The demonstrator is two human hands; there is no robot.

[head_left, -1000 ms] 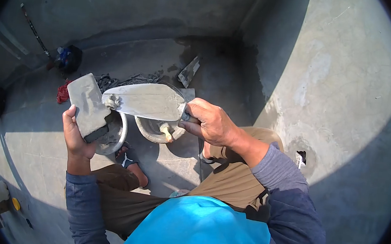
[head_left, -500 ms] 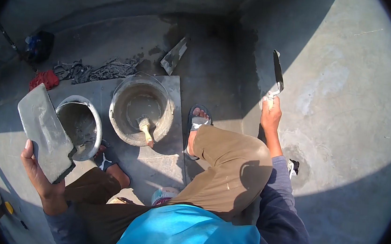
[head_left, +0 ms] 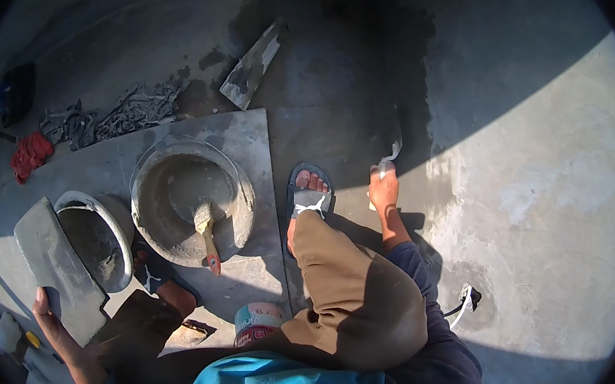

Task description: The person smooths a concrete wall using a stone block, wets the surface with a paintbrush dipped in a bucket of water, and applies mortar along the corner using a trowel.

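My left hand (head_left: 60,335) grips a grey flat mortar board (head_left: 59,268) with a notched lower edge, tilted beside the smaller bucket. My right hand (head_left: 384,188) is closed around the handle of a trowel (head_left: 394,153), over the shaded strip right of my sandalled foot. Its pale shank shows, but the blade is lost in dark shadow. Left of my knee stands a large mortar-crusted bucket (head_left: 243,219) with a wire handle. A brush (head_left: 206,232) leans inside it. The smaller bucket (head_left: 126,245) has mortar residue inside and is partly covered by the board.
A mortar-smeared offcut (head_left: 253,64) lies on the floor ahead. Grey rags (head_left: 126,115) and a red cloth (head_left: 31,156) lie at left. A paint tin (head_left: 258,317) sits by my thigh. Cables emerge from a hole (head_left: 471,297) in the grey surface at right.
My right hand with the trowel has moved left and lower, from the sunlit surface into shadow. The view has shifted, and the left hand still holds the mortar board.
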